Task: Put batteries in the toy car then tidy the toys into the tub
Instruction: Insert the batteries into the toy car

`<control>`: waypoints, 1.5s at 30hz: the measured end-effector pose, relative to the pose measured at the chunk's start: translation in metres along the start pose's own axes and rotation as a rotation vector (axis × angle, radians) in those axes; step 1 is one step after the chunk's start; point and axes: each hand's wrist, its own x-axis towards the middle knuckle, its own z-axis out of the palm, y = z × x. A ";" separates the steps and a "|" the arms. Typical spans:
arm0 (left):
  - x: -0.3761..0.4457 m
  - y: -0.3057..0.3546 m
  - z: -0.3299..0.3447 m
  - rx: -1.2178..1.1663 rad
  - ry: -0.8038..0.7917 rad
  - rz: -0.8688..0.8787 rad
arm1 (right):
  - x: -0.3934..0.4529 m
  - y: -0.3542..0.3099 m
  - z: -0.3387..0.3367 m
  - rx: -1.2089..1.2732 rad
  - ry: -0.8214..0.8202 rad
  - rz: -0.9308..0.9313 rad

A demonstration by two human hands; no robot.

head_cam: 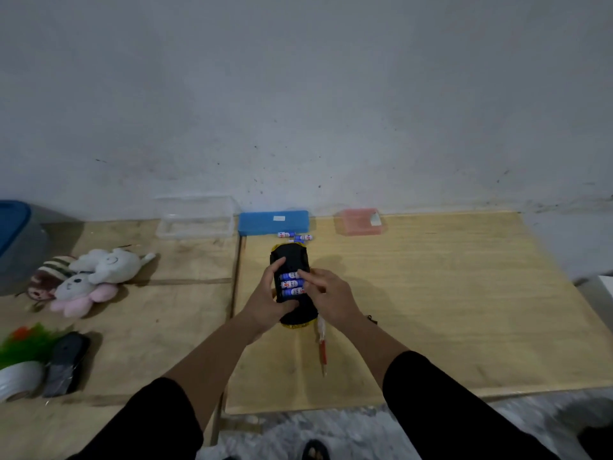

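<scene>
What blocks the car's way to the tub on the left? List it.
The toy car lies upside down under both hands, and the tub stands at the far left against the wall. Between them lies the pile of plush toys. A direct slide would meet it; lifted over, nothing visible blocks the way.

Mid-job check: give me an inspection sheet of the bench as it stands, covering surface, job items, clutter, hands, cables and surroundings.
Surface: plywood boards laid side by side, a seam between them.
Job's things: toy car upside down, three batteries seated in its bay; loose batteries beyond it; plush toys at left; tub at far left.
Clutter: screwdriver near the car; clear box, blue box, pink box by the wall; tape roll, dark object, green plant at left.
Hands: left hand holds the car; right hand fingertips press at the batteries.
Cables: nothing seen.
Surroundings: scuffed grey wall.
</scene>
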 end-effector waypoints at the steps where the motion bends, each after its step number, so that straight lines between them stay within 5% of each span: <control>1: 0.000 0.002 -0.002 -0.005 0.008 0.015 | 0.000 -0.006 0.004 0.016 0.018 0.002; 14: -0.013 0.012 -0.061 0.004 0.045 0.147 | -0.005 -0.084 0.052 0.504 0.053 0.231; 30: -0.021 0.005 -0.134 0.092 -0.148 0.124 | -0.007 -0.136 0.101 0.634 0.242 0.469; 34: -0.023 0.010 -0.144 0.078 -0.210 0.088 | -0.007 -0.140 0.101 0.515 0.222 0.442; 39: -0.025 0.015 -0.149 0.055 -0.279 0.066 | -0.007 -0.126 0.109 -0.119 0.304 0.097; 45: -0.028 0.018 -0.153 0.059 -0.328 0.067 | -0.002 -0.122 0.110 -0.203 0.450 0.050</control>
